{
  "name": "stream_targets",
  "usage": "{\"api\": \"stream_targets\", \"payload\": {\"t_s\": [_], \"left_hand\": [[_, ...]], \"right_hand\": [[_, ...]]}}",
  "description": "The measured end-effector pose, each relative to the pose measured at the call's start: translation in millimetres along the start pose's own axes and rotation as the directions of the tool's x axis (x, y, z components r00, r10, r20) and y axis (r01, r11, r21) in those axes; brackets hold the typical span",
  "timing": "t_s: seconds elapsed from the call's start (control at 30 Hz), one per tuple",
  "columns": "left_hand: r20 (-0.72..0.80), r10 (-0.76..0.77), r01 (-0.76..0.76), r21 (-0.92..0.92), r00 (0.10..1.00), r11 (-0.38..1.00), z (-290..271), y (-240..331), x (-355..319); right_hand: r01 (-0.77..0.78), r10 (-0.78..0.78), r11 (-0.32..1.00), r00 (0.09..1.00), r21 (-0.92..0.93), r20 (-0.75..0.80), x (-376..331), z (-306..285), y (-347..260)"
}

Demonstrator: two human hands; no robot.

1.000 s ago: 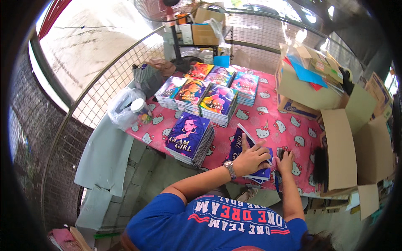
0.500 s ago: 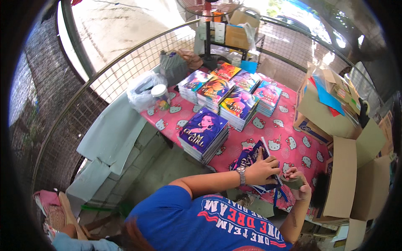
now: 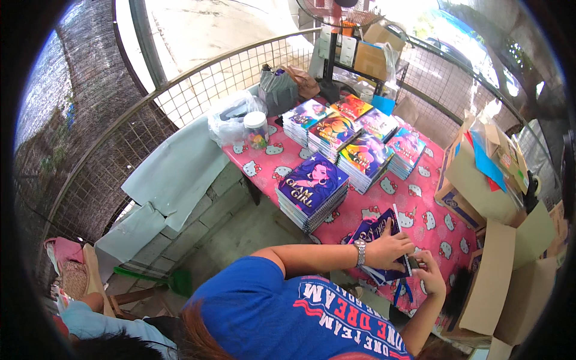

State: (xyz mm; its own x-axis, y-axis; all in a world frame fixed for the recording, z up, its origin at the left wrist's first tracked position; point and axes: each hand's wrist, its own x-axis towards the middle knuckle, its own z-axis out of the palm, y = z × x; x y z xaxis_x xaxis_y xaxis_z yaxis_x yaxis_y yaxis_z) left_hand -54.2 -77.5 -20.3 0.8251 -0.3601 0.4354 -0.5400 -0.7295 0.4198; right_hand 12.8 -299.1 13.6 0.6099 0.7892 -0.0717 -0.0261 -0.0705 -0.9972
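One change: right hand (image 3: 431, 276) now closer to purple notebook (image 3: 378, 229).

Wire-mesh fence (image 3: 231, 73), block wall (image 3: 191, 231), grey floor (image 3: 237, 231), pink-covered table (image 3: 433, 197), bright daylight.

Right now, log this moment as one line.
Left hand: spread on purple notebook | Right hand: holding small dark object, kind unclear, at notebook's edge | Blue-handled tool: near notebook

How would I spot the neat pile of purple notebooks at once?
Find the pink-covered table, where several multicoloured book stacks stand together. Beside them, at the table's near edge, is the neat pile of purple notebooks. Its cover is mostly dark purple, unlike those brighter stacks, and no hand touches it, unlike the purple books under the left hand.
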Motion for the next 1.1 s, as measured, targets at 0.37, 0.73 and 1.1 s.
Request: {"api": "stream_targets", "payload": {"t_s": [0.37,0.73,1.1], "left_hand": [[0.026,-0.060,0.060,0.003,0.998,0.998,-5,-5,4],[0.001,-0.053,0.053,0.056,0.999,0.997,-17,-33,6],[0.021,-0.120,0.121,-0.023,0.992,0.992,-20,-17,11]], "right_hand": [[-0.080,0.086,0.958,0.996,-0.277,0.009,12,-14,1],[0.259,-0.324,0.921,0.924,0.291,0.202,26,-2,-7],[0.215,-0.225,0.973,0.967,0.085,0.122,21,-13,0]]}}
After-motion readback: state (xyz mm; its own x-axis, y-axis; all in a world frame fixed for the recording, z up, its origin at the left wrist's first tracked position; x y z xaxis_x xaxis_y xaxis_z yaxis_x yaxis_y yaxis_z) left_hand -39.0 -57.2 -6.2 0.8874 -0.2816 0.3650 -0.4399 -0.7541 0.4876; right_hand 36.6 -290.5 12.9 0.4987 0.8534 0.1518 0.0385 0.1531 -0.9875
